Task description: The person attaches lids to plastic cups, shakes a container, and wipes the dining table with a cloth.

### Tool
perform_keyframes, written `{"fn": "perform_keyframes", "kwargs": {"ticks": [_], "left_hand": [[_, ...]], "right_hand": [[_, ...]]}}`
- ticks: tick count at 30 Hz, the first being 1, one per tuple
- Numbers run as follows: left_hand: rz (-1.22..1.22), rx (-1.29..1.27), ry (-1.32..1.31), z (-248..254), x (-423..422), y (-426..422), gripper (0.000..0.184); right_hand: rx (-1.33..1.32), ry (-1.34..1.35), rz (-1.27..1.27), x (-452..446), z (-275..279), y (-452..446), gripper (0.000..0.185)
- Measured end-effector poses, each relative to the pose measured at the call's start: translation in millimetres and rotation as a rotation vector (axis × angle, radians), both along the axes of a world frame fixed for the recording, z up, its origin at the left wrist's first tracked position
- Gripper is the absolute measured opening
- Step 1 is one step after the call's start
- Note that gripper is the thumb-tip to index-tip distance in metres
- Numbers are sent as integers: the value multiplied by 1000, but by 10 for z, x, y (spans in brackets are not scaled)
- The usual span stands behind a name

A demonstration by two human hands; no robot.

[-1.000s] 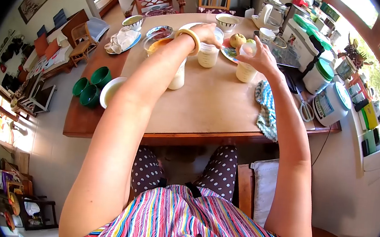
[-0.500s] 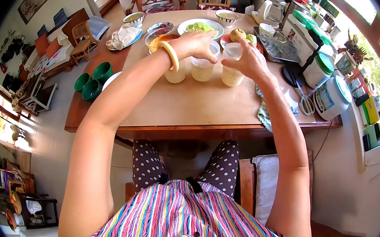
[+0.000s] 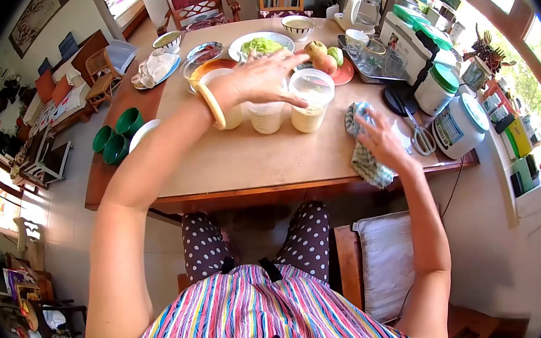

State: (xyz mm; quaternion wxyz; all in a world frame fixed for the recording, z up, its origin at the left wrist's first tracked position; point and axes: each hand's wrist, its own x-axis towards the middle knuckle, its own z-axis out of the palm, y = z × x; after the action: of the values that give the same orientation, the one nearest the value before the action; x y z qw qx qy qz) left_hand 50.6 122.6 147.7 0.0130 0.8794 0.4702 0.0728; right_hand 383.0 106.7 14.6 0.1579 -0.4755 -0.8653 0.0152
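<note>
The biggest thing before the person was the wooden table [image 3: 217,170], with a white tub [image 3: 464,133] by its right edge. Toward the near right corner a blue-and-white cloth [image 3: 371,166] lay bunched, and over it was the right hand [image 3: 384,140], its fingers blurred; I could not tell whether they had grasped the folds or merely rested there. The left hand [image 3: 263,81] had its fingers splayed, clasping nothing, above three plastic cups of pale liquid: the rightmost cup [image 3: 307,117], the middle cup [image 3: 265,121] and the left cup [image 3: 233,119], upright and back from the near edge. Scissors [image 3: 423,139] lay between cloth and tub; smallest was the bangle [image 3: 210,106] on the left wrist. I judged the step in hand to be taking hold of the cloth; lifting it would have called for pinching a fold firmly, clear of the cups.
</note>
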Motion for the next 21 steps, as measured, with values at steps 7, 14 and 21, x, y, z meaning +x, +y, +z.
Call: {"fn": "perform_keyframes", "kwargs": {"ticks": [7,14,21], "left_hand": [[-83,-116,-40,-222,206,172,84],[-111,-41,-129,-291,167,72,78],[-85,5,-122,-281,215,39,81]], "right_hand": [[-73,66,235,-361,-181,511,53],[-456,233,453,-1285,-39,1369,55],[-77,29,704,-2044,-211,2016,60]]}}
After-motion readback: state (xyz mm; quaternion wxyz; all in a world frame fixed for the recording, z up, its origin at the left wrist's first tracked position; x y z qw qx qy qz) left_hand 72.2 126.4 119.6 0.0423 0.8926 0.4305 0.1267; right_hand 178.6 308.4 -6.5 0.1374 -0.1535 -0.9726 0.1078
